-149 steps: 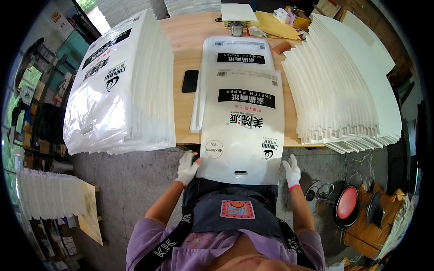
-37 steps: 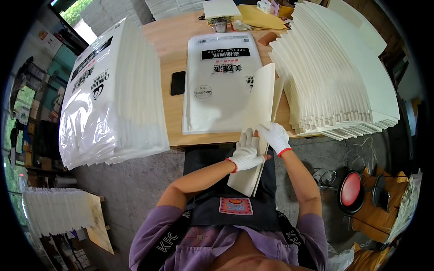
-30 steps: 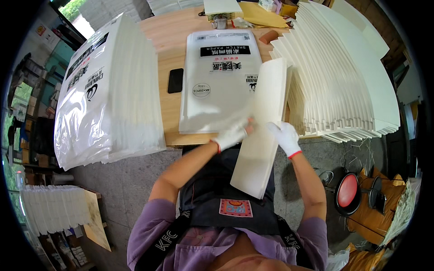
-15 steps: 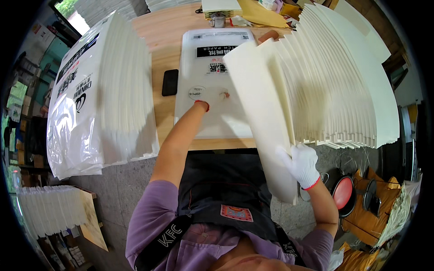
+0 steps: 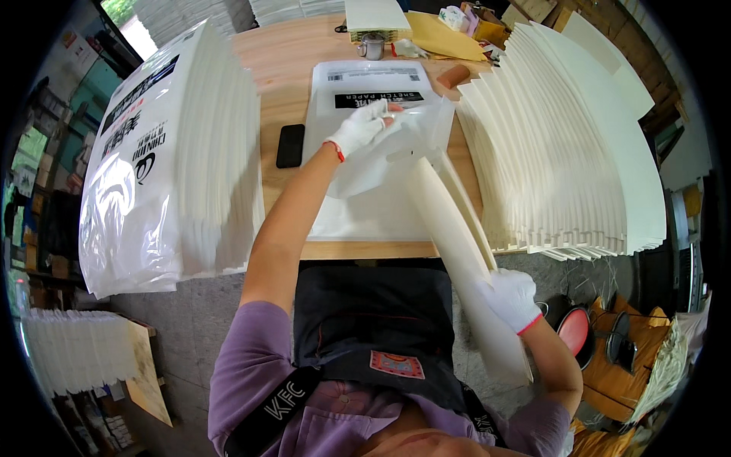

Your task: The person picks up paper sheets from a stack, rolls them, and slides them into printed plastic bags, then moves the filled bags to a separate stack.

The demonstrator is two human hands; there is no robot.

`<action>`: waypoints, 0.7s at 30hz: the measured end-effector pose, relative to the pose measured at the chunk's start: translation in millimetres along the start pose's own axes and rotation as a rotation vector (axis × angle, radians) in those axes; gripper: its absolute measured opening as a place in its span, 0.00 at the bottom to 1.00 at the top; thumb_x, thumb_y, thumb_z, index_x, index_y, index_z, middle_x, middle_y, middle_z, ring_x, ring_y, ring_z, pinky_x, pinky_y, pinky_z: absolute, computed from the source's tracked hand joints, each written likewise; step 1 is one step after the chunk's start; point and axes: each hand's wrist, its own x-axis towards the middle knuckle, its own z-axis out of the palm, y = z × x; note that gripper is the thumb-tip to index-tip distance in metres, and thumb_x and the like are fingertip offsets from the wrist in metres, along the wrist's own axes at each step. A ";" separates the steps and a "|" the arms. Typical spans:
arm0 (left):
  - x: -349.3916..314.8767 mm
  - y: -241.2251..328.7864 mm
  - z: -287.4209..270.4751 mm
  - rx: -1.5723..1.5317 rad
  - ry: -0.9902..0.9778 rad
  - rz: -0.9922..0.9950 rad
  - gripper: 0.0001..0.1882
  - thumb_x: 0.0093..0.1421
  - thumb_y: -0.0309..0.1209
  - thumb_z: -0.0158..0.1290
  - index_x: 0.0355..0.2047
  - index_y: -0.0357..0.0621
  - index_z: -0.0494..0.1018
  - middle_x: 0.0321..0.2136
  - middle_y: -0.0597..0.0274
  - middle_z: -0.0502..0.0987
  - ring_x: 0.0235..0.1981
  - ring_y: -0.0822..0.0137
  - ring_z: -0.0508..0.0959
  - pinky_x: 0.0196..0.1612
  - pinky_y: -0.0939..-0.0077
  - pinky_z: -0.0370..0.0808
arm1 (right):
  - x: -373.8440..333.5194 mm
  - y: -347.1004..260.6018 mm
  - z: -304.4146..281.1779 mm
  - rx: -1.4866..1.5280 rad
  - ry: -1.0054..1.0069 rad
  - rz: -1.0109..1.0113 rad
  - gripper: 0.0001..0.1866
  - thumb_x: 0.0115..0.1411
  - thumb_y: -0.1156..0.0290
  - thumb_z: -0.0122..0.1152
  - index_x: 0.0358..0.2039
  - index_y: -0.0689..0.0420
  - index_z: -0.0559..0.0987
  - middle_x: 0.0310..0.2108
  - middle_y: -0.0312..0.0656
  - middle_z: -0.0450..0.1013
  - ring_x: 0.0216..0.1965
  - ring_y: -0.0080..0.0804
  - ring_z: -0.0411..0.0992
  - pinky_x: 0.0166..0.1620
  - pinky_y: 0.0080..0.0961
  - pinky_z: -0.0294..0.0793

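Observation:
My left hand, in a white glove with bare fingertips, is closed on the raised layer of a clear printed plastic bag. That bag lies atop a flat pile of similar bags on the table. In my right hand, also gloved, a curved sheaf of white paper is gripped along its edge. It slants down past the table's front edge, with its far end at the lifted plastic. Whether that end is inside the bag I cannot tell.
Tall piles flank the bags: filled paper packs on the left, fanned white paper on the right. A black phone lies beside the bags. Farther back are a metal cup and a brown roll-shaped thing.
My left hand has come out from under the plastic and raised the bag's upper layer. My right hand has brought the paper sheaf lower and nearer me, its far end meeting the bag.

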 end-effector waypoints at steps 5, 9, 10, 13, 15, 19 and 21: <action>-38.7 -129.1 55.2 0.018 0.066 -0.217 0.13 0.65 0.28 0.44 0.48 0.48 0.74 0.39 0.69 0.76 0.37 0.73 0.73 0.41 0.79 0.72 | -32.1 -15.0 -42.4 0.167 0.275 -0.011 0.16 0.55 0.57 0.60 0.19 0.56 0.76 0.16 0.45 0.70 0.18 0.44 0.71 0.23 0.37 0.71; -86.7 -104.0 140.6 0.156 -0.241 -0.161 0.12 0.64 0.32 0.47 0.47 0.46 0.73 0.40 0.64 0.76 0.39 0.72 0.74 0.42 0.77 0.73 | -52.3 -22.8 -51.5 0.199 0.356 0.065 0.16 0.53 0.58 0.63 0.18 0.57 0.76 0.17 0.46 0.70 0.19 0.43 0.72 0.23 0.36 0.71; -92.7 -70.5 141.2 0.014 -0.257 -0.259 0.12 0.64 0.32 0.48 0.47 0.45 0.73 0.40 0.64 0.76 0.39 0.72 0.74 0.42 0.78 0.73 | -50.5 -27.0 -52.5 0.228 0.390 0.060 0.16 0.53 0.58 0.63 0.17 0.57 0.76 0.18 0.46 0.70 0.19 0.43 0.72 0.23 0.36 0.71; -84.9 -29.8 117.0 -0.292 0.142 -0.313 0.11 0.65 0.31 0.49 0.45 0.42 0.73 0.39 0.64 0.76 0.41 0.74 0.74 0.43 0.79 0.72 | -39.3 -36.0 -35.6 0.228 0.355 0.015 0.18 0.54 0.56 0.61 0.17 0.57 0.75 0.19 0.46 0.71 0.21 0.43 0.72 0.23 0.36 0.71; -64.8 -22.9 77.1 -0.956 0.186 -0.161 0.13 0.65 0.31 0.48 0.49 0.44 0.73 0.37 0.66 0.77 0.37 0.73 0.75 0.39 0.77 0.73 | -27.3 -33.1 -4.6 0.167 0.300 -0.036 0.17 0.54 0.56 0.59 0.18 0.56 0.76 0.20 0.45 0.72 0.21 0.42 0.73 0.23 0.36 0.71; -44.4 27.9 5.4 -0.492 0.151 -0.032 0.16 0.63 0.25 0.48 0.52 0.43 0.71 0.39 0.68 0.76 0.39 0.78 0.74 0.42 0.82 0.73 | -7.4 -31.7 18.1 -0.076 0.138 -0.148 0.10 0.52 0.62 0.54 0.19 0.52 0.78 0.20 0.42 0.72 0.22 0.39 0.74 0.21 0.37 0.71; -54.1 57.6 11.6 -0.350 0.063 -0.034 0.14 0.63 0.21 0.45 0.49 0.39 0.72 0.43 0.64 0.76 0.41 0.75 0.75 0.46 0.81 0.73 | -2.9 -30.2 16.2 -0.135 0.084 -0.157 0.09 0.51 0.64 0.54 0.19 0.52 0.78 0.20 0.43 0.72 0.22 0.38 0.74 0.20 0.37 0.70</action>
